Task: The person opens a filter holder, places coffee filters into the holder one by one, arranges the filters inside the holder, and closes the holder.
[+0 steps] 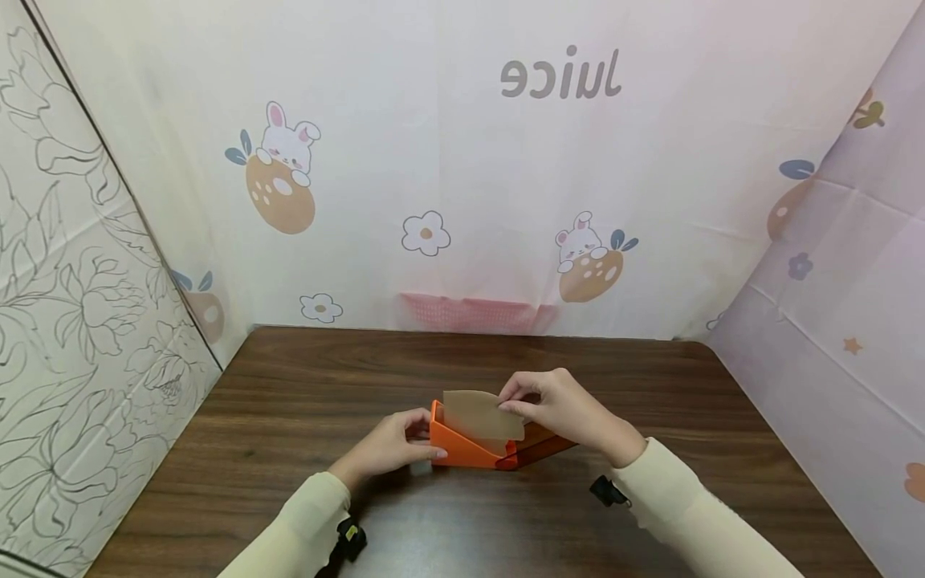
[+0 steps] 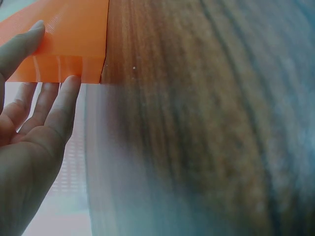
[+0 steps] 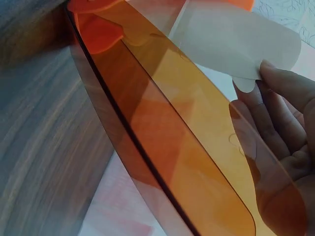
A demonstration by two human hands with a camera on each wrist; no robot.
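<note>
In the head view an orange box (image 1: 458, 449) with a slanted top edge stands on the table. Its see-through amber lid (image 1: 545, 445) hangs open toward the right and fills much of the right wrist view. My left hand (image 1: 393, 441) grips the box's left end, thumb on the front face and fingertips (image 2: 73, 81) at the end wall. With thumb and forefinger, my right hand (image 1: 560, 401) pinches the right edge of a thin beige sheet (image 1: 473, 413). The sheet rises above the box, its lower part hidden behind the front wall; a small tab (image 3: 244, 84) shows at its edge.
A dark wood-grain table (image 1: 325, 377) lies under the box. Behind it hangs a pale curtain (image 1: 361, 160) printed with rabbits and flowers, and a pink mesh piece (image 1: 477, 313) shows at the table's back edge. Black wrist cameras (image 1: 352, 539) sit on both sleeves.
</note>
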